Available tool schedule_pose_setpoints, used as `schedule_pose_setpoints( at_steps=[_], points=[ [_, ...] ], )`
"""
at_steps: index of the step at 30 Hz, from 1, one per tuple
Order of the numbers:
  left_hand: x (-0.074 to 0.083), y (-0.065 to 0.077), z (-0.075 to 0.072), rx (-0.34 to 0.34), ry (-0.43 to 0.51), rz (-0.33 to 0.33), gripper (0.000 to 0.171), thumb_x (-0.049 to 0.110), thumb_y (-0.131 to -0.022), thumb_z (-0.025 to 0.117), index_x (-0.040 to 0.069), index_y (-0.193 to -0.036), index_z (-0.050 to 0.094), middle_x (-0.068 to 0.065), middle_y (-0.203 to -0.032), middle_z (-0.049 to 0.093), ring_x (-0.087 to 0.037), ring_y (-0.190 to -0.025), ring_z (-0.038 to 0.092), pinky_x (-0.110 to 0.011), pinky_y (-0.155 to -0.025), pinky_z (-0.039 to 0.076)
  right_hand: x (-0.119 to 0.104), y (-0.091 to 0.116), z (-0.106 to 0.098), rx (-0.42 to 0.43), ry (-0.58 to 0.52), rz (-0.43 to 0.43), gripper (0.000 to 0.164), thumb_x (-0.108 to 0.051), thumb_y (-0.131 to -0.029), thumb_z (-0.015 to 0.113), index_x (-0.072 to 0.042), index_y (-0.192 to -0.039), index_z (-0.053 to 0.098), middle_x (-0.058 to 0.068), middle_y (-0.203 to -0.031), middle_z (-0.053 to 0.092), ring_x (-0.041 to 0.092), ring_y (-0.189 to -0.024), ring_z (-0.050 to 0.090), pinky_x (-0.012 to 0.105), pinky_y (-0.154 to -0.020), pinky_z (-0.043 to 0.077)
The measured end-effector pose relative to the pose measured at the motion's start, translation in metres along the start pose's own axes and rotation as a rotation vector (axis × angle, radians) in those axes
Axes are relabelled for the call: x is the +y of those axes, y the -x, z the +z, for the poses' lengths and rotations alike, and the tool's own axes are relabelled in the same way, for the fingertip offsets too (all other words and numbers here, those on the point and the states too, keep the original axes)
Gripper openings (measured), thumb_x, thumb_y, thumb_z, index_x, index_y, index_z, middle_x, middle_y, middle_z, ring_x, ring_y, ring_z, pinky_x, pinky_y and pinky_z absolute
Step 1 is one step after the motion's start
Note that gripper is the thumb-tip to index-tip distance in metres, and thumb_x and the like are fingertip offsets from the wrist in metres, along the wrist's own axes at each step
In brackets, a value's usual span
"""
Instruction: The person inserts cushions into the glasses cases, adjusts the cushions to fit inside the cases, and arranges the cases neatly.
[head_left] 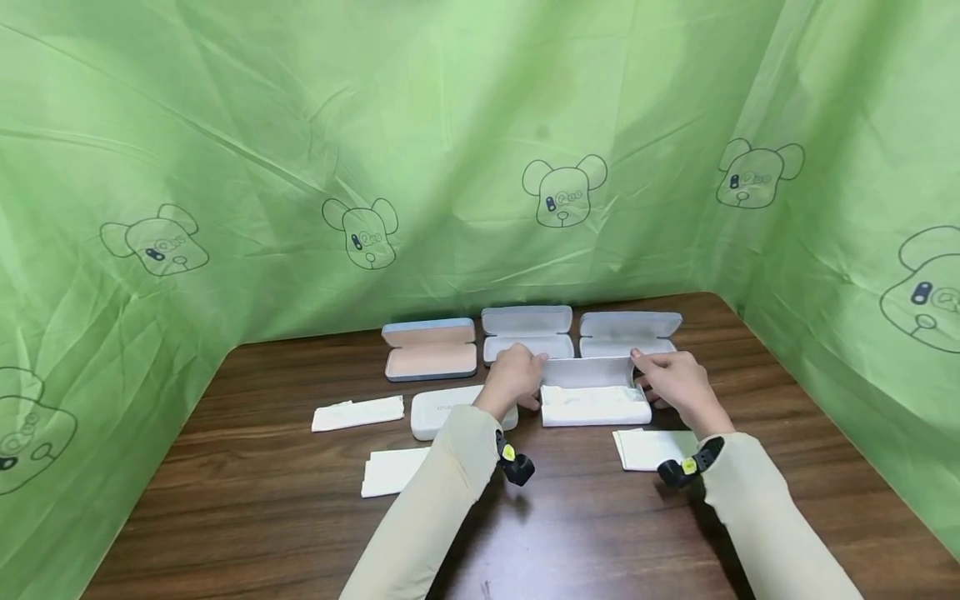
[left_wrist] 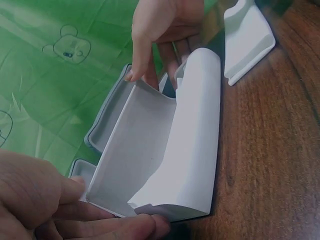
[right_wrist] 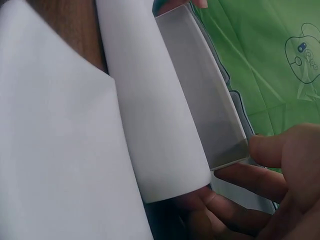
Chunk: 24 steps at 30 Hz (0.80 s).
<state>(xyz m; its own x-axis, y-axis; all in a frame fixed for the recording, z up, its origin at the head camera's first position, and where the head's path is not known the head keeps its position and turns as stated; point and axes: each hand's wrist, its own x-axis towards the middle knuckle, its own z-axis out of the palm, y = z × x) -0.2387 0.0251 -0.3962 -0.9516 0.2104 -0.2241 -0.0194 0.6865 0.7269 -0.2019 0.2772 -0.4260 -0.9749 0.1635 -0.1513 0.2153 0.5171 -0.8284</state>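
A white glasses case [head_left: 597, 415] stands open near the middle of the table, with its lid raised at the back. White, thin material [head_left: 588, 395] lies inside its base. My left hand [head_left: 516, 379] grips the left end, thumb by the lid's edge and fingers low at the side. At the opposite end, my right hand [head_left: 677, 388] holds the case, its thumb [right_wrist: 265, 151] on the lid's corner and fingers beneath. The right wrist view shows the lid's grey inner face [right_wrist: 205, 95] beside the rounded white front.
Behind stand three open cases: one with a pinkish lining [head_left: 432, 362] and two grey-blue ones [head_left: 527, 321] [head_left: 630, 324]. A closed white case [head_left: 431, 414] lies left, near a white strip [head_left: 358, 413] and folded white pieces [head_left: 392, 472] [head_left: 651, 450]. Green curtain [head_left: 450, 167] surrounds the table.
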Motion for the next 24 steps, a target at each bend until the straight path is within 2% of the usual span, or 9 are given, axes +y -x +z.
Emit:
schedule_pose_setpoints(
  at_steps=[4,8,11,17,20,24],
  points=[
    [-0.003,0.006,0.000,-0.006,0.061,0.036,0.043,0.030,-0.096,0.046,-0.002,-0.077,0.065,-0.011,-0.057,0.058,-0.021,-0.046,0.062,-0.030,-0.046,0.050,0.001,0.005,-0.002,0.019,-0.002,-0.016,0.060,-0.055,-0.086,0.052,-0.002,-0.111,0.064,0.016,-0.093,0.065,0.020,-0.070,0.064,0.034,-0.059,0.053],
    [-0.006,0.013,0.001,0.001,0.077,0.071,0.042,0.027,-0.095,0.050,-0.001,-0.067,0.063,-0.009,-0.055,0.056,-0.019,-0.046,0.062,-0.029,-0.046,0.050,0.001,0.014,-0.006,-0.002,-0.009,-0.038,0.060,-0.052,-0.086,0.053,0.000,-0.114,0.062,0.020,-0.105,0.061,0.021,-0.076,0.065,0.033,-0.063,0.052],
    [-0.007,0.018,0.002,0.012,0.038,0.103,0.041,0.026,-0.094,0.052,-0.002,-0.066,0.064,-0.008,-0.053,0.057,-0.016,-0.045,0.062,-0.025,-0.045,0.049,0.002,0.021,-0.008,-0.024,-0.001,-0.064,0.059,-0.049,-0.088,0.053,0.000,-0.119,0.059,0.022,-0.112,0.058,0.021,-0.078,0.064,0.032,-0.065,0.052],
    [-0.010,0.030,0.004,0.020,-0.026,0.177,0.028,0.021,-0.090,0.058,0.001,-0.073,0.070,-0.002,-0.052,0.057,-0.010,-0.044,0.059,-0.022,-0.043,0.046,0.007,0.035,-0.009,-0.035,0.000,-0.140,0.051,-0.040,-0.089,0.057,0.001,-0.119,0.059,0.020,-0.103,0.062,0.024,-0.075,0.065,0.032,-0.065,0.052],
    [-0.012,0.034,0.004,0.033,-0.079,0.223,0.030,0.021,-0.087,0.064,0.004,-0.062,0.066,0.004,-0.046,0.055,-0.005,-0.042,0.056,-0.021,-0.042,0.044,0.012,0.039,-0.009,-0.035,0.026,-0.204,0.045,-0.034,-0.088,0.060,0.000,-0.118,0.060,0.017,-0.098,0.065,0.023,-0.074,0.066,0.033,-0.064,0.052],
    [-0.015,0.037,0.007,0.106,-0.167,0.287,0.041,0.021,-0.080,0.072,0.010,-0.047,0.050,0.009,-0.038,0.039,-0.004,-0.040,0.041,-0.021,-0.040,0.035,0.019,0.043,-0.007,0.016,0.145,-0.277,0.039,-0.035,-0.086,0.063,-0.006,-0.113,0.065,0.009,-0.091,0.068,0.019,-0.078,0.065,0.033,-0.066,0.049]
  ],
)
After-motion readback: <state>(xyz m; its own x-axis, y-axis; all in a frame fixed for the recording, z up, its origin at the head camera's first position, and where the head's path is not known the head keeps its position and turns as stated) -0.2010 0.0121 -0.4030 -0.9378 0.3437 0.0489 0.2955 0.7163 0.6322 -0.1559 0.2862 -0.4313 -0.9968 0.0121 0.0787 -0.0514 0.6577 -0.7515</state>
